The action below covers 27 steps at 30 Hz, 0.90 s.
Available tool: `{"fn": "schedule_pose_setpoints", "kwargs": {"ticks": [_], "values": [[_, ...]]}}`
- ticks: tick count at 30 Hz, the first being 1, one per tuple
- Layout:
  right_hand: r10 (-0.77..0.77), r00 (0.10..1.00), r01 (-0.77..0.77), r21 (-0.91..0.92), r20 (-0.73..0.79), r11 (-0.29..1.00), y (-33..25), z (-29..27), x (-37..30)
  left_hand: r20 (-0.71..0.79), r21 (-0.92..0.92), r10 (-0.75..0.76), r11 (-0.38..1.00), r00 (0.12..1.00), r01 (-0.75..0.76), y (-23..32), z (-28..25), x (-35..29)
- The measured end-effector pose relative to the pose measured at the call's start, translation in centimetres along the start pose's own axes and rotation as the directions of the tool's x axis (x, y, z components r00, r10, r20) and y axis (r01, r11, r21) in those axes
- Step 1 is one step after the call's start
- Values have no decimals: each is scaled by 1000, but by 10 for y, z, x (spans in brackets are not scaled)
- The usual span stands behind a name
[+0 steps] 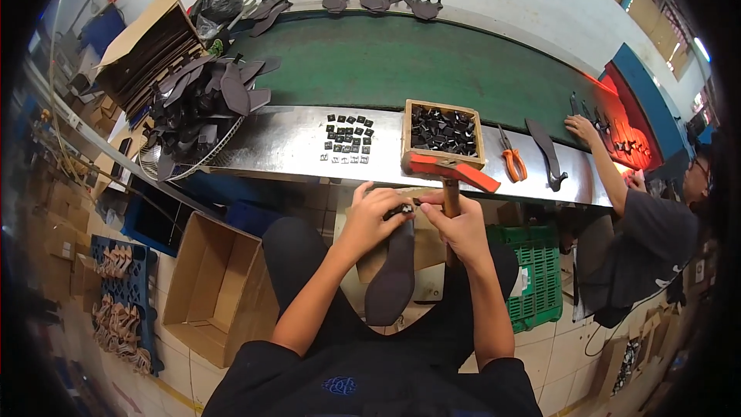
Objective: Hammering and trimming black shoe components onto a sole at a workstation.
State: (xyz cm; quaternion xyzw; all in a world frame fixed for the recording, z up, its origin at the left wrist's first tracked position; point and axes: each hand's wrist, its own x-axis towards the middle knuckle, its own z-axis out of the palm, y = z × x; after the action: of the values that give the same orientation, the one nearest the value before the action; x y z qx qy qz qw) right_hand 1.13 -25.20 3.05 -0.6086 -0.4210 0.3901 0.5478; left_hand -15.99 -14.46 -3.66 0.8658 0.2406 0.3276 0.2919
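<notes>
My left hand [372,218] is closed around the upper end of a dark shoe sole [391,284]; its broad end points toward me, between my knees. Near my fingertips, black fittings show at the sole's upper end. My right hand [461,230] is wrapped round the wooden handle of a hammer [451,202], its orange-red head [472,177] up beside the bench edge. A small dark piece [417,201] appears pinched between that hand's thumb and finger, though its kind is unclear. Beyond the hammer, a wooden box [407,112] holds many small black pieces.
Rows of small black and silver pieces [347,139] lie on the metal bench; orange-handled pliers [512,158] and another sole [545,147] lie right. A basket of dark soles [193,108] stands left. A co-worker's hand [584,130] reaches over the green belt [347,54].
</notes>
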Motion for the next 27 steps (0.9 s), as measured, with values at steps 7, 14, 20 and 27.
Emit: {"fn": "schedule_pose_setpoints", "kwargs": {"ticks": [7,14,20,27], "values": [[-40,990,58,-132,134,990,8,11,12,-89,12,-34,999,995,36,-7,4,-13],[-80,988,101,-156,131,983,6,11,15,-62,-61,-67,996,996,63,-6,3,-14],[-135,979,170,-257,150,951,12,11,15,-29,-45,-84,996,996,83,-7,0,-14],[-198,963,238,-238,181,942,13,11,16,-8,-61,-93,994,996,92,-4,-2,-14]]}}
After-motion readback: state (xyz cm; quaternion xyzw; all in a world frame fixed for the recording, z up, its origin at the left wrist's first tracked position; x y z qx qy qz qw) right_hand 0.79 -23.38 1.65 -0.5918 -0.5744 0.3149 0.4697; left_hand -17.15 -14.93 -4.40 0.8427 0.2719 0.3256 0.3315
